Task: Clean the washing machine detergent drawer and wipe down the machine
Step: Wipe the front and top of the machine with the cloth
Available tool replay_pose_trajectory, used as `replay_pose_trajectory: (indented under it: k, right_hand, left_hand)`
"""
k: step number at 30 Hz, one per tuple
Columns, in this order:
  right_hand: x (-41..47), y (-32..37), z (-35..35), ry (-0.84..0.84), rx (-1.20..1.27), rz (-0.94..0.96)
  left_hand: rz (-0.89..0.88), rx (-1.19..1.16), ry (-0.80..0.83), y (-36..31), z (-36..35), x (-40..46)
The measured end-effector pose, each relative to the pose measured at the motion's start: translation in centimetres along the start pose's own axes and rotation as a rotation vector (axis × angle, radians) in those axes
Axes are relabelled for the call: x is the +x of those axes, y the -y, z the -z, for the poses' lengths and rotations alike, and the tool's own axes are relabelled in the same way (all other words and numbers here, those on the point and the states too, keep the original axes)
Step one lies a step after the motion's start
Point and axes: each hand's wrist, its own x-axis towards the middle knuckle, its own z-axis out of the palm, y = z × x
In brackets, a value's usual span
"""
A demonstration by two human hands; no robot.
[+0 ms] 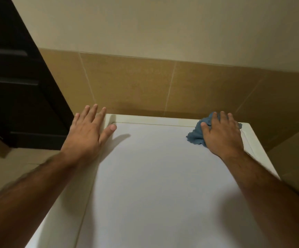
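Observation:
The washing machine's white top (154, 176) fills the lower middle of the head view. My right hand (222, 135) lies flat on a crumpled blue cloth (196, 134) at the top's far right corner, pressing it against the surface. My left hand (88, 130) rests at the far left corner with fingers spread and nothing in it; the thumb lies on the top, the fingers reach past the left edge. The detergent drawer is out of view.
A tan tiled wall (163, 86) stands right behind the machine, with pale painted wall above. A dark wooden door or cabinet (16, 86) stands to the left. Beige floor (10, 169) shows at the lower left.

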Motion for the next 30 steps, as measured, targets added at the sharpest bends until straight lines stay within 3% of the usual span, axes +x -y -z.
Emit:
replay_pose_trajectory:
  k: [9, 20, 30]
  right_hand:
    - [-0.9, 8.8, 0.2, -0.051, 0.039, 0.102]
    - [-4.4, 24.1, 1.5, -0.031, 0.146, 0.421]
    - [-8.9, 24.9, 2.3, 0.076, 0.129, 0.512]
  left_hand:
    - [0.044, -0.029, 0.009, 4.8, 0.6, -0.2]
    - [0.073, -0.043, -0.024, 8.4, 1.4, -1.7]
    - [0.079, -0.069, -0.04, 8.1, 2.6, -2.5]
